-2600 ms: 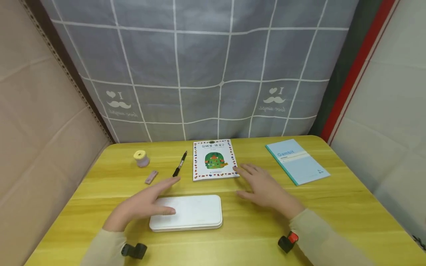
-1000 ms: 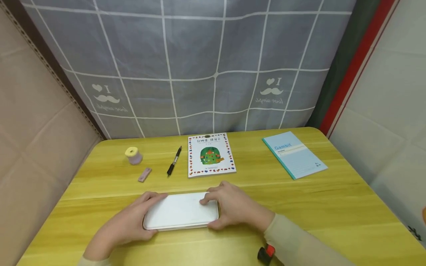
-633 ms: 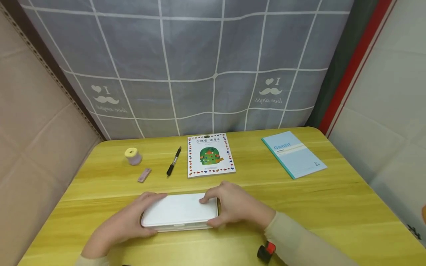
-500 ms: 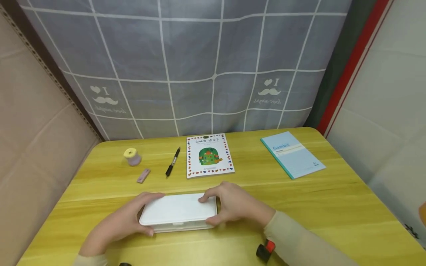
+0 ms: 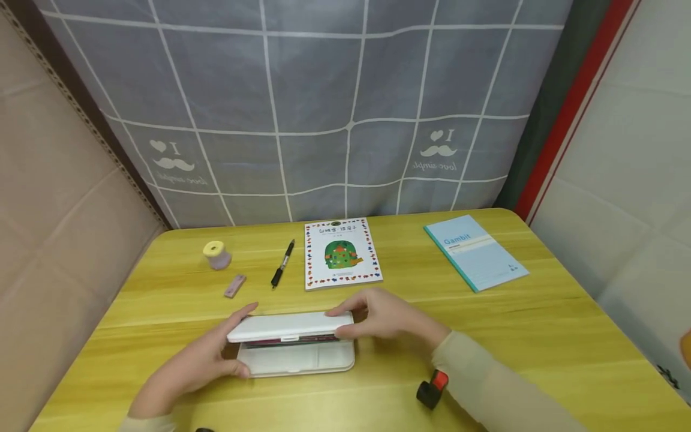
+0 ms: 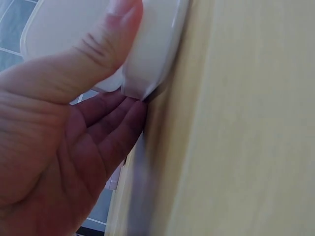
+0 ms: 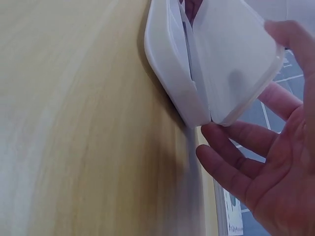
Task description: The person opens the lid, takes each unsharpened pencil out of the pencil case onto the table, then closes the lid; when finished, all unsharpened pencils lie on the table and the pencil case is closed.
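A white pencil case (image 5: 281, 360) lies in front of me with its lid (image 5: 288, 324) tilted partly up. My left hand (image 5: 197, 363) holds the left end of the base; in the left wrist view its thumb lies over the near edge and its fingers (image 6: 118, 132) touch the end. The lid's right end is held by my right hand (image 5: 385, 318), thumb at the front edge and fingers behind. Thin dark and reddish items (image 5: 324, 339) show beneath the lid, too hidden to name. In the right wrist view the lid (image 7: 236, 59) stands angled away from the base (image 7: 170, 69).
Behind the case lie a black pen (image 5: 283, 264), a small pinkish eraser-like block (image 5: 234, 286) and a yellow-topped spool-like object (image 5: 217, 255). A white picture book (image 5: 342, 253) lies at the back middle, a light blue notebook (image 5: 476, 253) at the right. A grey curtain (image 5: 313, 90) hangs behind the table.
Both hands have come onto the pencil case. Its lid has gone from closed to partly raised, the right hand rising with it while the left stays at the left end.
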The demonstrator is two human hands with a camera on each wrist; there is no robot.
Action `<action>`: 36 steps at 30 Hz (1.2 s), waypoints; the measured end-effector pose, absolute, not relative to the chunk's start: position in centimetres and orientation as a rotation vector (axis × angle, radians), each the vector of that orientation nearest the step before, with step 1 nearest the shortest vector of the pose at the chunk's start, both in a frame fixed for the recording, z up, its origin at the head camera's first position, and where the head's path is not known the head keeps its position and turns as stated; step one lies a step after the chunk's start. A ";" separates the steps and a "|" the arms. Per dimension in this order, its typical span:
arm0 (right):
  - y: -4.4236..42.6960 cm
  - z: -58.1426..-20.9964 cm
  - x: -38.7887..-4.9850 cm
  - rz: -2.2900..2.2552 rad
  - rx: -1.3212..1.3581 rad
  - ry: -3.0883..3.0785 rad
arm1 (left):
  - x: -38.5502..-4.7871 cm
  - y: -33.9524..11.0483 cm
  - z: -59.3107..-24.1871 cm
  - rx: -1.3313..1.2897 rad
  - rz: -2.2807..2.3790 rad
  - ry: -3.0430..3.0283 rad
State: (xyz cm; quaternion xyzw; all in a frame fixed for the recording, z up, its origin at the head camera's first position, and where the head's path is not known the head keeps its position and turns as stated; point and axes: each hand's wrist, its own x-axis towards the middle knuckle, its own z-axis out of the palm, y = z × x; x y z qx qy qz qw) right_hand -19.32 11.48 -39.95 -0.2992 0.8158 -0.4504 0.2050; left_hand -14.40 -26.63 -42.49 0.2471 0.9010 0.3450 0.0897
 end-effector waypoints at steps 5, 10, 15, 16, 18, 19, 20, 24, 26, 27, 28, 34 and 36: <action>11.4 -40.2 -19.8 -1.409 -0.672 2.209 | -14.5 -26.3 -42.7 0.678 1.186 2.577; 10.8 -40.9 -20.6 -1.544 -0.374 2.139 | -14.6 -26.2 -42.6 0.659 1.230 2.569; 10.1 -41.5 -21.3 -1.581 -0.151 2.130 | -14.6 -26.2 -42.5 0.654 1.201 2.612; 10.0 -41.6 -21.4 -1.584 -0.131 2.134 | -14.6 -26.2 -42.5 0.650 1.195 2.617; 9.8 -41.9 -21.5 -1.599 -0.101 2.138 | -14.7 -26.1 -42.6 0.639 1.179 2.619; 9.8 -42.0 -21.6 -1.608 -0.094 2.136 | -14.7 -26.1 -42.6 0.631 1.164 2.622; 9.7 -42.1 -21.7 -1.612 -0.086 2.132 | -14.7 -26.1 -42.6 0.621 1.144 2.630; 9.7 -42.6 -22.0 -1.618 -0.056 2.107 | -14.9 -26.2 -42.5 0.600 1.096 2.641; 9.8 -42.8 -22.0 -1.627 -0.045 2.108 | -15.0 -26.2 -42.4 0.596 1.076 2.637; 9.9 -42.9 -22.0 -1.635 -0.046 2.125 | -15.1 -26.2 -42.4 0.596 1.079 2.622; 10.0 -43.0 -21.9 -1.643 -0.054 2.167 | -15.2 -26.2 -42.3 0.596 1.076 2.611; 10.8 -42.5 -20.9 -1.437 -0.468 2.832 | -15.6 -26.1 -41.9 0.628 1.071 2.585; 10.5 -41.9 -20.5 -1.337 -0.707 2.926 | -15.6 -26.1 -41.8 0.623 1.064 2.590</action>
